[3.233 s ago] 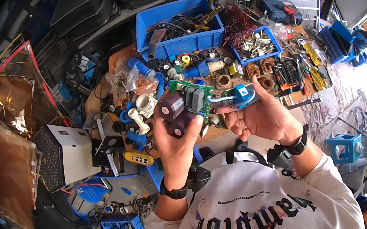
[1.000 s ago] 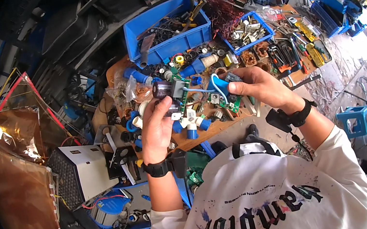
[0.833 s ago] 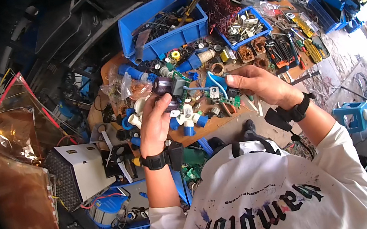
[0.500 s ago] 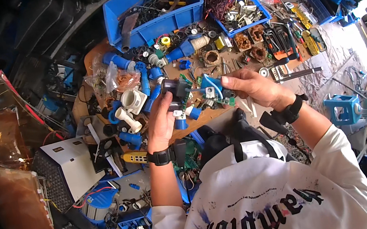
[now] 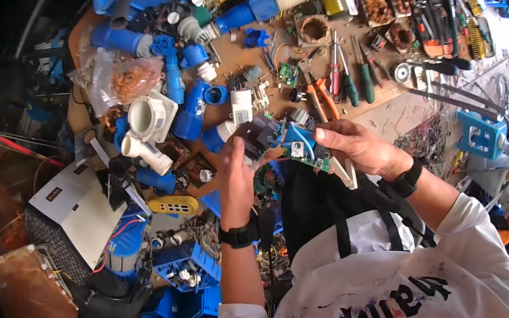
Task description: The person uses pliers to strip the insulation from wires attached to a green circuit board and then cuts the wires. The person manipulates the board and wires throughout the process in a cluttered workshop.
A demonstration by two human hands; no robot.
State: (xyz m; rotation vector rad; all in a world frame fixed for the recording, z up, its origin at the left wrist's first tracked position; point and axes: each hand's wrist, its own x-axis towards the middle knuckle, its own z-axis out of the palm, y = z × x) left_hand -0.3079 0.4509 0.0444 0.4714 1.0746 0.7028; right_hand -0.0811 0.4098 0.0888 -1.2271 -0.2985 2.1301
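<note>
Left hand holding dark part, right hand blue part

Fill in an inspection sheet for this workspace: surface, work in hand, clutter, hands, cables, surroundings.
Surface: wooden table, crowded, with bare patches.
Work in hand: dark component, blue part, green circuit board.
Clutter: blue pipe fitting, orange-handled pliers, green-handled screwdriver.
Hands: left hand holds the dark component; right hand grips the blue part.
Cables: pale wire looping over the blue part.
Surroundings: white box left, blue bin below the table.
</note>
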